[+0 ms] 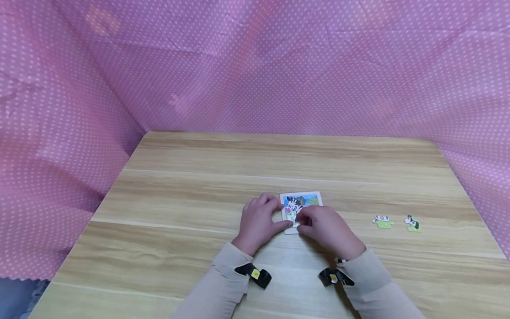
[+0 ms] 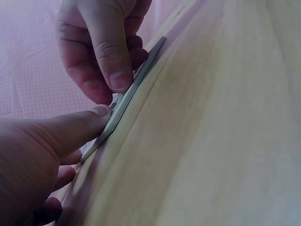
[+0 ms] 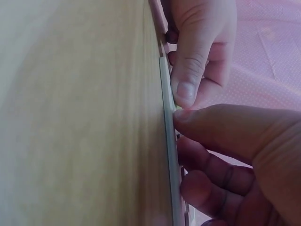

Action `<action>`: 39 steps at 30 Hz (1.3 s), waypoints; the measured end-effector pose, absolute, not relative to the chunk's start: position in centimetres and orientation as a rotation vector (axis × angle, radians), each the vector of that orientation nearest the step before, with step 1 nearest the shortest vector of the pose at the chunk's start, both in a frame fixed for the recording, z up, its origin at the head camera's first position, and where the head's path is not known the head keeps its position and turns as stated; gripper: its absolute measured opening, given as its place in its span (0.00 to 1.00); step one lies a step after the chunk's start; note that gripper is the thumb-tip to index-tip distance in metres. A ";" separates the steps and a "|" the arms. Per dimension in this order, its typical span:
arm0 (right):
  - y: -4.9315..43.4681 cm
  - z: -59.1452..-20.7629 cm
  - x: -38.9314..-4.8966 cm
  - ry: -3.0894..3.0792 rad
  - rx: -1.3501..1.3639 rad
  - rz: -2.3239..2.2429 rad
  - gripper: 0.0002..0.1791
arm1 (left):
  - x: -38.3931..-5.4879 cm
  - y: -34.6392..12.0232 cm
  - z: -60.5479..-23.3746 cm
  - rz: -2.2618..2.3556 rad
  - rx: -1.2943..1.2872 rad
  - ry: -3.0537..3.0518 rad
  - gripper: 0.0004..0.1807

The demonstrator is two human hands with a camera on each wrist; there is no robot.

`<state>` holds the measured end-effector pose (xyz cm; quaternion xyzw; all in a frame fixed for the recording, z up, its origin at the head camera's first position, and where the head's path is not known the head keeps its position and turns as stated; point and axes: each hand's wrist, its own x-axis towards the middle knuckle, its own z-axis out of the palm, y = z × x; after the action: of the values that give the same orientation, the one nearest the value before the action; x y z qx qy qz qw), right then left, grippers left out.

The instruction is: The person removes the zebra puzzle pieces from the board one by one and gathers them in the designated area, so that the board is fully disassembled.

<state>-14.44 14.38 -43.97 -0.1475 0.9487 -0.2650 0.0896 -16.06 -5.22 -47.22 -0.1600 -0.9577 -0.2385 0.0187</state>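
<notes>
A small picture puzzle board [image 1: 312, 196] with a pale frame and a zebra printed on it lies flat on the table. My left hand [image 1: 260, 223] is at its left side, with the thumb laid over the lower left part and the forefinger at the left edge. From the right, my right hand [image 1: 328, 230] reaches over the lower right of the board and pinches a small puzzle piece low against it, mostly hidden by the fingers. In the left wrist view, the left thumb [image 2: 89, 123] presses at the board's near edge, close to the right thumb [image 2: 110, 61].
Two loose puzzle pieces lie to the right: a green one with black and white stripes [image 1: 384, 222] and one with a zebra-like head [image 1: 413, 223]. The wooden table [image 1: 179, 199] is bordered by a pink dotted cloth [image 1: 255, 75] behind and at both sides.
</notes>
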 end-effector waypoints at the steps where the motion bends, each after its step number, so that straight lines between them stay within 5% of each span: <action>1: 14.4 -44.0 -14.4 2.819 -0.434 -0.800 0.08 | -16.1 -5.2 -47.3 -0.733 -0.495 -2.973 0.27; 30: 14.7 -44.1 -14.5 2.779 -0.504 -0.794 0.11 | -16.0 -5.1 -46.8 -0.736 -0.496 -3.058 0.27; 39: 15.0 -44.2 -14.4 2.786 -0.540 -0.812 0.12 | -16.0 -5.7 -46.8 -0.773 -0.600 -3.058 0.41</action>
<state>-14.39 15.02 -44.24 -0.1820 0.9396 -0.2740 0.0947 -15.97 -5.72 -46.77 -0.1868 -0.9519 -0.2405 -0.0346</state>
